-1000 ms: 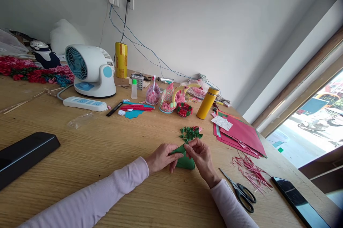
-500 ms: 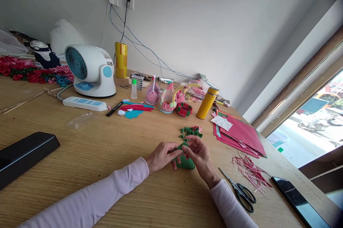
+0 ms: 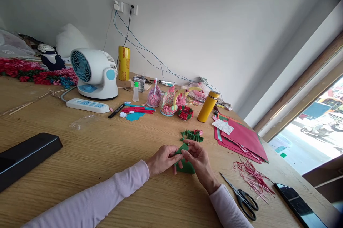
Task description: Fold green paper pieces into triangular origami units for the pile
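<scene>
Pinching a small piece of green paper (image 3: 183, 147) between thumb and fingers, the left hand (image 3: 164, 158) and right hand (image 3: 199, 156) work close together just above the wooden table (image 3: 128, 199). The left thumb lies along the lower edge of the paper, its fingers curled behind; the right thumb and forefinger are closed on the paper's right side, the other fingers loosely bent. More green paper (image 3: 188, 168) shows under the hands; whether it joins the held piece I cannot tell.

Just beyond the fingertips sits a little pile of folded green paper pieces (image 3: 192, 135), with some pink at its right end. Beside the right sleeve (image 3: 229, 206) lie black-handled scissors (image 3: 241, 196), then a scatter of thin pinkish-red strips (image 3: 253, 176) and a smartphone (image 3: 298, 203). Red paper sheets (image 3: 246, 140) are stacked farther back. Behind the pile stand a red-and-green paper ring (image 3: 185, 113), a paper swan (image 3: 168, 104) and a yellow flask (image 3: 207, 108), with a white fan (image 3: 92, 69) over to the left.
</scene>
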Motion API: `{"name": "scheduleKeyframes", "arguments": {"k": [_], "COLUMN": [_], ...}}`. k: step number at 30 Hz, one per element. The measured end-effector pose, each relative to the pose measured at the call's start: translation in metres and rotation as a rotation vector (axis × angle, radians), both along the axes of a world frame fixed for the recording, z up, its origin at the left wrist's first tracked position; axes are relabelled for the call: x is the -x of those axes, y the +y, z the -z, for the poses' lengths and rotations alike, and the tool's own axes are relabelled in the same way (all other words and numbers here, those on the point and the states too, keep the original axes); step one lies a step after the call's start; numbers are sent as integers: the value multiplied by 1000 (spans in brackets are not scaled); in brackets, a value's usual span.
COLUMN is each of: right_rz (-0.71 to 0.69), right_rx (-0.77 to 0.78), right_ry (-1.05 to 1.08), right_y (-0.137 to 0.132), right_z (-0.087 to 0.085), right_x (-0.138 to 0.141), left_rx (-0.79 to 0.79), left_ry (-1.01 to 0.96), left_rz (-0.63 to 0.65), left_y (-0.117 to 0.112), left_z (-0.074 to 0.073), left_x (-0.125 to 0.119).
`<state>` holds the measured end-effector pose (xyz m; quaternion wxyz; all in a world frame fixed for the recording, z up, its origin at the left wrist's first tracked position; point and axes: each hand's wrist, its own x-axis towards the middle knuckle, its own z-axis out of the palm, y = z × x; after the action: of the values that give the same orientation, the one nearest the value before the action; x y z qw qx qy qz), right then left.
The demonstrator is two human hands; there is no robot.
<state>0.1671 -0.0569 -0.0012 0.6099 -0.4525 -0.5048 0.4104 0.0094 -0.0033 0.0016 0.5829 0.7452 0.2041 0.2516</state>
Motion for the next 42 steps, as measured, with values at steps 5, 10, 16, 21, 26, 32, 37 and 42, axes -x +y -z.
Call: {"name": "scheduleKeyframes", "arguments": {"k": [5,10,16,21,26,32,37,42], "right_rz": [79,182,128,46,-9,126,279,70], "right_rx": [-48,-68,-36,-9,31,-15,-75,83], "right_ry": [21,63,42,12,50,40,97,37], "right_y": [3,7,7,6,6,7,9,4], "right_z": [-1,-3,0,6,8,0,-2,1], "right_x": [-4,-13,-11,-6,-4,-11,-21,-8], "left_rx": [30,59,-71,-83,-20,-10,31,59], "left_ry": [13,28,-36,-13,-98,-57,-77,-185], "left_rz": [-5,-26,-215,-165,-174,-127,-140,-253], "left_y": [-1,4,9,12,13,10,11,13], "left_z": [-5,-5,-7,0,5,1,3,2], "left_x": [1,3,7,3,-1,1,0,0]}}
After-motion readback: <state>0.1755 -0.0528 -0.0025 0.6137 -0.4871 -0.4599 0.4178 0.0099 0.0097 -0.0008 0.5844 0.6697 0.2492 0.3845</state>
